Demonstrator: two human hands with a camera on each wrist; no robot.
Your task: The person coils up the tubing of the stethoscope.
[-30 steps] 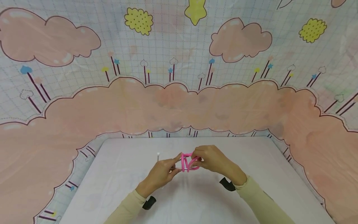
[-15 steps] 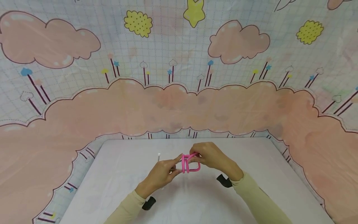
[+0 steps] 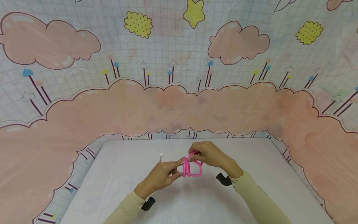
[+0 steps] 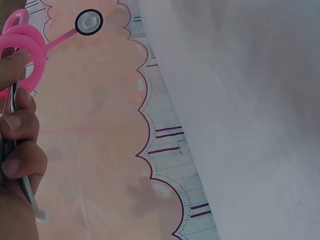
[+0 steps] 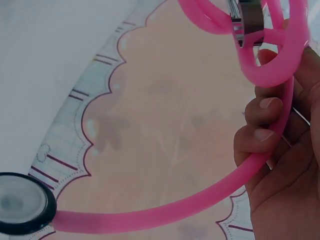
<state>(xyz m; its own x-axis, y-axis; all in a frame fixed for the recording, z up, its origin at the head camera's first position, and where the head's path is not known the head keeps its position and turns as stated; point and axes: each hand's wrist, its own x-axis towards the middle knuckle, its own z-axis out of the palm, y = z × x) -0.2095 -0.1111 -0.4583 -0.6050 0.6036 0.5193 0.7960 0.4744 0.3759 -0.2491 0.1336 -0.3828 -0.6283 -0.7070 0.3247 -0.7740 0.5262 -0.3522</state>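
Note:
A stethoscope with pink tubing (image 3: 200, 171) is held between both hands above the white table, its tubing looped around its metal ear tubes. My left hand (image 3: 159, 176) grips the ear tubes, fingers curled around them in the left wrist view. A white ear tip (image 3: 161, 154) sticks out beyond that hand. My right hand (image 3: 209, 154) pinches the tubing at the loops' upper right. In the right wrist view its fingers (image 5: 257, 140) curl around the length leading to the round, black-rimmed chest piece (image 5: 22, 202). The chest piece (image 4: 89, 22) hangs free in the left wrist view.
The white table (image 3: 190, 205) lies beneath the hands. A patterned cloth (image 3: 195, 109) with clouds and stars hangs behind it and along its sides. Black pieces (image 3: 148, 203) sit at both wrists.
My right hand has moved slightly left and up, drawing the tubing with it. The pink loops now sit closer together and tilt. The left hand keeps its grip with little movement.

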